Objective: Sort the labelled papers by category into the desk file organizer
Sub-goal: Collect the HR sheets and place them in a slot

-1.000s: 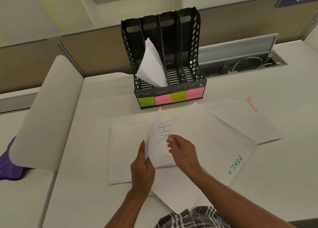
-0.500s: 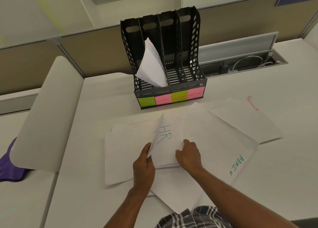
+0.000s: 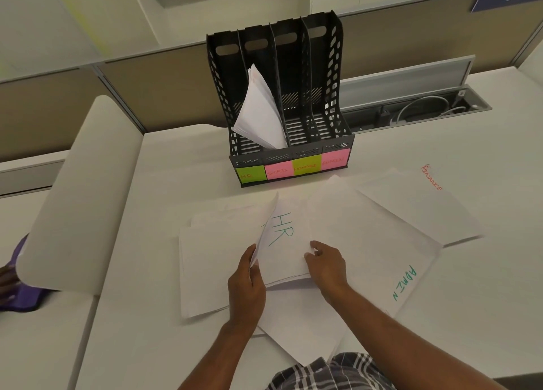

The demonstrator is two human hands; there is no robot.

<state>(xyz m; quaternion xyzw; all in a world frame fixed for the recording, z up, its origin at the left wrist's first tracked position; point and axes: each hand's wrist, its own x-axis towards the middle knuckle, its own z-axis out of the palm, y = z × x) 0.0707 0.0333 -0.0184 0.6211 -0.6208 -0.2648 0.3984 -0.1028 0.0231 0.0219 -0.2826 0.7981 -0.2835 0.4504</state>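
Four slots: the file organizer (image 3: 282, 101) is standing at the far middle of the worktop (image 3: 141, 316), tagged from left to right HR, SPORTS, FINANCE, ADMIN; a sheaf of sheets (image 3: 258, 113) is already leaning in the second slot, spilling toward the first.
Left hand: the left hand (image 3: 246, 289) is pinching the near edge of a lifted sheet (image 3: 269, 222) between thumb and fingers, tilting it up to the left of the HR writing.
HR paper: the HR paper (image 3: 283, 242) is lying near the middle of the spread, just right of the lifted sheet.
Right hand: the right hand (image 3: 326, 264) is resting on the papers with fingers curled at the HR paper's right edge; whether it is gripping or only pressing, I cannot tell.
Right side: the ADMIN paper (image 3: 379, 251) and FINANCE paper (image 3: 417, 204) are lying further right, overlapping.
Doing it well: probably peeling only one sheet, checking its label, and aiming for the leftmost slot.
Risk: neighbouring sheets may be sliding along.
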